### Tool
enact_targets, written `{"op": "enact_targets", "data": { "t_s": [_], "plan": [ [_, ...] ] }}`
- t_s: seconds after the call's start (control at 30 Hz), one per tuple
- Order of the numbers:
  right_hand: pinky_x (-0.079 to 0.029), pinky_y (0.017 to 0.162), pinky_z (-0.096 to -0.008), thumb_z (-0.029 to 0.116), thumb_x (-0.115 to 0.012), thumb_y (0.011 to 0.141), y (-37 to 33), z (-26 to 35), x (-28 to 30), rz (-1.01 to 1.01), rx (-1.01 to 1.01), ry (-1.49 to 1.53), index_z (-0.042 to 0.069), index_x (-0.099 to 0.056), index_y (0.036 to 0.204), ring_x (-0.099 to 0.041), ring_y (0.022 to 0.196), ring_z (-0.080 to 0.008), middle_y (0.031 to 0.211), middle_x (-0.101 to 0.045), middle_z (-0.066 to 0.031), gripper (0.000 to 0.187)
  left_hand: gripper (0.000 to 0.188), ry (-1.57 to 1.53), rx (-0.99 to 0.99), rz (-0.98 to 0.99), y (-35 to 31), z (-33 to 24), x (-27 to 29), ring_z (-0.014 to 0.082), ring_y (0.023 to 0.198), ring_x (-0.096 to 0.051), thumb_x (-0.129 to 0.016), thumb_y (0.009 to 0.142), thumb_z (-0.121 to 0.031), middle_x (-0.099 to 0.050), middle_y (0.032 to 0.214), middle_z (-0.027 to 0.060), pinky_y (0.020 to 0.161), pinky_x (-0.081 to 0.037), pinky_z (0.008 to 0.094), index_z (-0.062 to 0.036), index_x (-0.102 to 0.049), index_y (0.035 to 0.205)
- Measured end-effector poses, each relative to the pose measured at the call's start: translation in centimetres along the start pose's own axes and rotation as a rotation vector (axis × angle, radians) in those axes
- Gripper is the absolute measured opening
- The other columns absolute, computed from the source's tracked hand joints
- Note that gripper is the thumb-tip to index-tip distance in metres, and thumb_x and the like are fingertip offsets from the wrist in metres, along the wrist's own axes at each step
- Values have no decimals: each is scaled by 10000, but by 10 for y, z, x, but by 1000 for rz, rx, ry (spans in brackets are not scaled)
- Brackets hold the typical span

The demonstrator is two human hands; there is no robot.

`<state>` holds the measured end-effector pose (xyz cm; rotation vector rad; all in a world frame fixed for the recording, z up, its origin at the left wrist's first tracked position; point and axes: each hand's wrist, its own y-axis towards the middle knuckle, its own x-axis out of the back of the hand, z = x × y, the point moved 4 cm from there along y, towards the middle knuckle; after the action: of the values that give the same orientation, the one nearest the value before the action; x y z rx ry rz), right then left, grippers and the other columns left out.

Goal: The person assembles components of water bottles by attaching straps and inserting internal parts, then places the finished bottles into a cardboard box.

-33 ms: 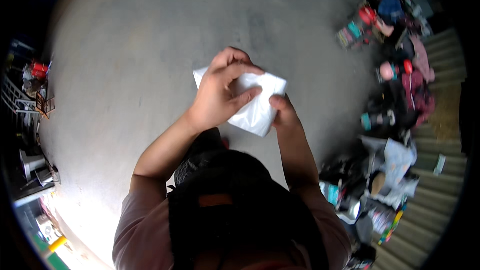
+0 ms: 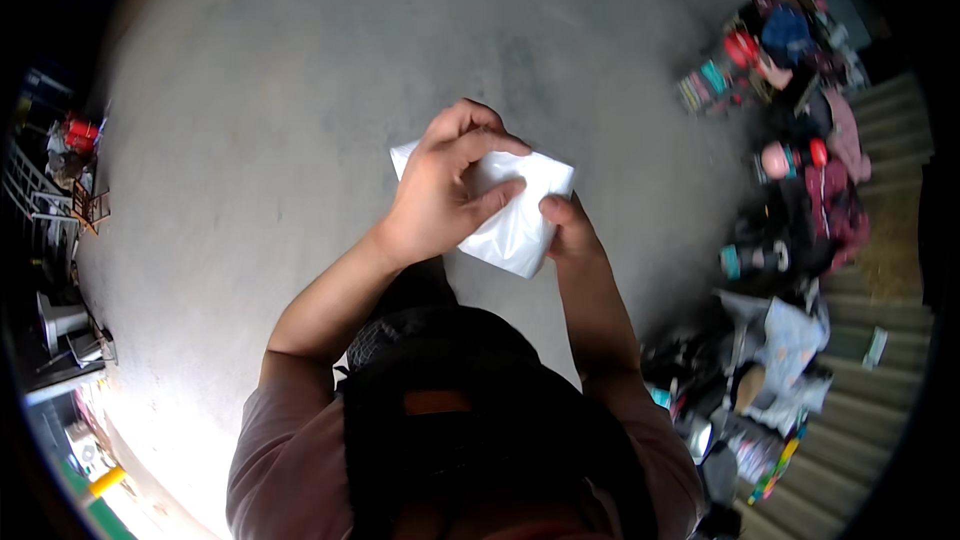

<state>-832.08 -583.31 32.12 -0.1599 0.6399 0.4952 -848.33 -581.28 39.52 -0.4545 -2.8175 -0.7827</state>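
A white, shiny, flat packet (image 2: 520, 230), which looks like folded plastic, is held up in front of my body. My left hand (image 2: 430, 185) reaches over its left and far side, thumb and index finger lying bent across the top face with a gap between their tips. The other fingers of that hand curl at the far edge, partly out of sight. On the right edge, my right hand (image 2: 572, 228) grips the packet with its thumb on top; its remaining fingers are hidden underneath.
Grey concrete floor (image 2: 270, 120) spreads around me. Along the right wall lies a heap of clothes, bags (image 2: 835, 195) and grey-white sheeting (image 2: 795, 340). At the left edge stand a small wooden chair (image 2: 90, 205) and metal railings (image 2: 30, 180). My dark-clad leg (image 2: 420, 285) shows below the packet.
Both hands keep the same hold on the packet. The view has shifted slightly, and more of my dark-clad leg shows below my left wrist.
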Motion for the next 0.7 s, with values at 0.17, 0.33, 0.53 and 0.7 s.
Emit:
{"op": "enact_targets", "data": {
  "t_s": [0.17,0.33,0.53,0.7],
  "plan": [
    [-524,901,-353,364,-735,806,184,102,138,5,-17,-109,0,-440,1432,-608,1130,-202,1267,-579,-97,781,291,38,-86,-15,207,133,3,232,1057,-566,-772,781,65,-515,1142,99,907,-501,345,-16,-725,1056],
    [-518,919,-360,329,-739,844,300,203,296,-274,24,-92,18,-482,1381,-618,1121,-200,1227,-610,-92,671,234,-52,-70,77,444,242,-40,278,994,-577,-802,719,-4,-587,1032,84,851,-488,374,-96,-733,922],
    [-538,923,-377,355,-662,929,379,279,472,-540,206,260,20,-489,1373,-659,1070,-223,1200,-642,-111,582,165,62,-254,464,663,358,-156,293,991,-547,-774,739,-7,-586,1043,68,848,-473,387,-90,-676,840],
    [-535,964,-407,292,-632,953,497,337,680,-853,310,358,12,-529,1340,-655,1115,-247,1238,-640,-130,489,128,362,-513,446,834,516,-258,345,1041,-524,-682,790,-37,-580,1103,111,914,-450,439,-58,-648,912]
  ]
}}
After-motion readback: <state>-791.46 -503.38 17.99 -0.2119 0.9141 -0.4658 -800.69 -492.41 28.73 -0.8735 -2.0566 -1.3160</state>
